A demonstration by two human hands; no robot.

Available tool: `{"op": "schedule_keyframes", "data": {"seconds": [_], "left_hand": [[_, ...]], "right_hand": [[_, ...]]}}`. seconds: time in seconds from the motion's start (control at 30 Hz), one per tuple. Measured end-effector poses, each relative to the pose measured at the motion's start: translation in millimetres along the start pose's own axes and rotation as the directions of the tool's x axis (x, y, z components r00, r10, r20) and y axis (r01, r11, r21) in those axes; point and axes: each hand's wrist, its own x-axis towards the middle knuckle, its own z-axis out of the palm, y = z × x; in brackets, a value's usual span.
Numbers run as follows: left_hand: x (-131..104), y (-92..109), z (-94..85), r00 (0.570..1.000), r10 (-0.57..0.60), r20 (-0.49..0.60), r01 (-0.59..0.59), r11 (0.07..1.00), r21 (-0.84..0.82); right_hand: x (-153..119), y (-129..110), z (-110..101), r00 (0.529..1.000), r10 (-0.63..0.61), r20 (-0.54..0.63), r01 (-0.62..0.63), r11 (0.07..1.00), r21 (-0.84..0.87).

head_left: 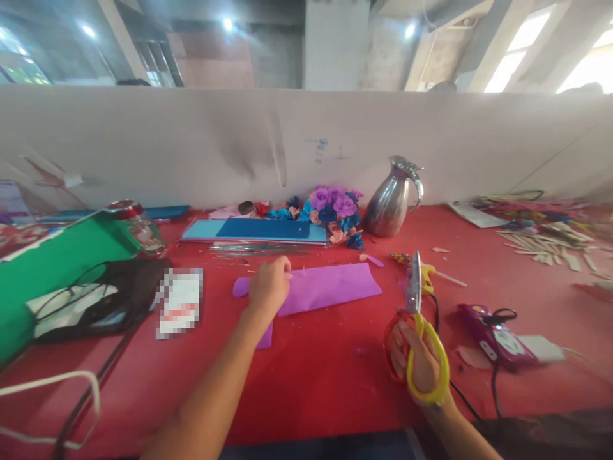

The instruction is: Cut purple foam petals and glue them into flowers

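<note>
My left hand (pixel 271 284) is closed with curled fingers at the left part of a strip of purple crepe paper (pixel 330 287). The strip lies across the red table, its left end rolled or folded over. A smaller purple piece (pixel 265 337) sticks out below my wrist. In my right hand (pixel 416 358) is a pair of scissors (pixel 414 287) with one yellow and one red handle loop. Its blades point upward and look closed, apart from the paper. Just behind the blades lies a yellow glue gun (pixel 427 278), partly hidden.
Behind the paper lie blue sheets (pixel 263 229), thin wires (pixel 253 249) and a bunch of paper flowers (pixel 332 204). A steel jug (pixel 390 201) stands near the white partition. At right are a purple device (pixel 498 338) with cords and wooden sticks (pixel 550 239); at left, a black bag (pixel 138 287) and jar (pixel 138 227).
</note>
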Motion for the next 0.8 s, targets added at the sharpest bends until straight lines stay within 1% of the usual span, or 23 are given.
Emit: {"op": "schedule_keyframes", "data": {"seconds": [0.03, 0.07, 0.1, 0.17, 0.23, 0.3, 0.33, 0.4, 0.43, 0.47, 0.5, 0.53, 0.57, 0.6, 0.63, 0.67, 0.7, 0.73, 0.8], "left_hand": [[8.4, -5.7, -8.9, 0.998, -0.029, -0.048, 0.027, 0.999, -0.035], [18.4, -12.3, -18.2, 0.993, -0.029, -0.114, 0.023, 0.998, -0.054], [29.7, -19.7, -27.4, 0.980, -0.046, -0.192, 0.034, 0.997, -0.068], [55.3, -36.1, -43.0, 0.948, -0.072, -0.309, 0.048, 0.995, -0.086], [82.0, -52.4, -52.3, 0.922, -0.126, -0.365, 0.101, 0.991, -0.087], [105.3, -66.6, -54.6, 0.915, -0.140, -0.378, 0.116, 0.989, -0.087], [114.0, -72.5, -53.7, 0.913, -0.129, -0.386, 0.108, 0.991, -0.077], [122.8, -81.6, -50.0, 0.894, -0.112, -0.434, 0.099, 0.994, -0.051], [122.1, -84.8, -48.0, 0.887, -0.113, -0.448, 0.103, 0.994, -0.047], [117.8, -87.2, -46.6, 0.888, -0.119, -0.444, 0.107, 0.993, -0.052], [110.1, -88.8, -45.7, 0.901, -0.130, -0.414, 0.113, 0.991, -0.067], [99.1, -89.6, -45.3, 0.926, -0.138, -0.352, 0.113, 0.989, -0.090], [85.4, -89.7, -45.1, 0.956, -0.140, -0.258, 0.112, 0.986, -0.120], [69.4, -88.9, -44.6, 0.980, -0.142, -0.141, 0.120, 0.980, -0.156], [52.1, -87.3, -43.4, 0.992, -0.127, -0.019, 0.121, 0.975, -0.189], [34.3, -85.1, -41.1, 0.991, -0.097, 0.092, 0.114, 0.972, -0.203], [16.9, -82.4, -37.6, 0.986, -0.066, 0.153, 0.097, 0.973, -0.208], [0.8, -79.3, -33.0, 0.984, -0.046, 0.174, 0.082, 0.976, -0.203], [-23.9, -72.9, -21.7, 0.981, -0.029, 0.190, 0.054, 0.991, -0.125]], "right_hand": [[0.2, 0.5, -0.6, 1.000, 0.003, 0.000, -0.003, 1.000, -0.003], [0.2, 1.3, -0.9, 1.000, 0.007, 0.004, -0.007, 1.000, -0.011], [0.0, 2.3, -1.0, 1.000, 0.007, 0.004, -0.007, 1.000, -0.024], [-1.4, 4.9, -0.5, 1.000, -0.003, -0.004, 0.003, 0.998, -0.063], [-3.2, 7.9, 0.4, 1.000, -0.010, -0.011, 0.009, 0.995, -0.096], [-4.5, 10.5, 0.8, 1.000, 0.004, -0.017, -0.006, 0.995, -0.099], [-4.7, 11.2, 0.8, 1.000, 0.022, -0.017, -0.023, 0.995, -0.096], [-4.3, 11.0, 0.2, 0.998, 0.049, -0.031, -0.052, 0.994, -0.094], [-4.0, 10.0, -0.2, 0.998, 0.053, -0.030, -0.056, 0.994, -0.099], [-3.6, 8.6, -0.7, 0.999, 0.049, -0.024, -0.051, 0.993, -0.106], [-3.2, 6.9, -1.0, 0.999, 0.040, -0.013, -0.041, 0.993, -0.111], [-2.8, 5.1, -1.3, 1.000, 0.029, 0.000, -0.029, 0.994, -0.108], [-2.4, 3.5, -1.4, 1.000, 0.023, 0.011, -0.022, 0.995, -0.098], [-1.6, 2.3, -1.4, 0.999, 0.027, 0.020, -0.025, 0.996, -0.088], [-0.3, 1.5, -1.2, 0.999, 0.037, 0.024, -0.035, 0.996, -0.082], [1.9, 1.1, -0.8, 0.999, 0.046, 0.020, -0.044, 0.995, -0.084], [5.3, 0.9, -0.2, 0.999, 0.050, 0.012, -0.049, 0.994, -0.097], [10.2, 0.8, 0.8, 0.999, 0.051, 0.002, -0.050, 0.990, -0.128], [25.0, 0.0, 3.9, 0.999, 0.031, -0.012, -0.033, 0.972, -0.233]]}}
